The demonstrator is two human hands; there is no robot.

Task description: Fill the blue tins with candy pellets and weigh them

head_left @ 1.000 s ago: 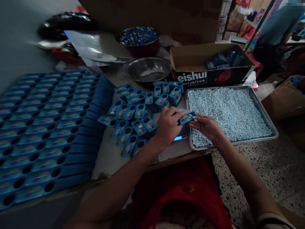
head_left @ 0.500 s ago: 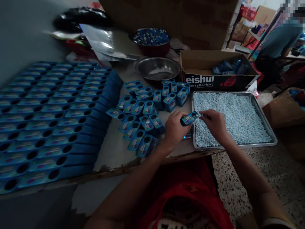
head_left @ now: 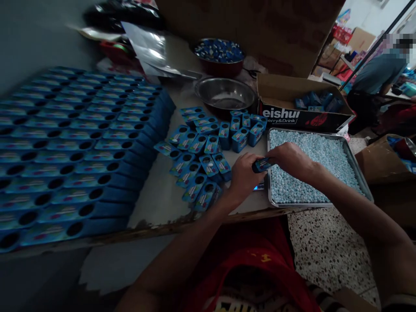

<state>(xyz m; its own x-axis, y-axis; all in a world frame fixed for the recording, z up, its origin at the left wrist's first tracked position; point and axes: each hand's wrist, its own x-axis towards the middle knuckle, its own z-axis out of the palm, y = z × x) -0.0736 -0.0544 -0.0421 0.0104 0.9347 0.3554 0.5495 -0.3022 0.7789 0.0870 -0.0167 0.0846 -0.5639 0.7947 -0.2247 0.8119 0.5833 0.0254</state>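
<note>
My left hand (head_left: 242, 175) grips a small blue box (head_left: 261, 164) with a printed face, held tilted over the table near the tray's left edge. Close against the box's right end is my right hand (head_left: 289, 158), its fingers bent and pressed together. Whatever those fingertips pinch is hidden from me. Under my right hand lies a metal tray (head_left: 367, 190) filled with pale blue pellets (head_left: 312, 184), which look like small candies. Below the held box, a device with a lit blue display (head_left: 259, 187) is partly covered.
Loose blue boxes (head_left: 197, 143) with round holes stand left of my hands. Long rows of similar boxes (head_left: 78, 143) fill the table's left side. Behind are a steel bowl (head_left: 224, 93), a red bowl (head_left: 224, 65) and a carton (head_left: 276, 115). Another person (head_left: 373, 71) is far right.
My right hand has moved up and left, over the box's end, and its wrist has turned. The box is now more covered by the fingers. The whole view has shifted slightly.
</note>
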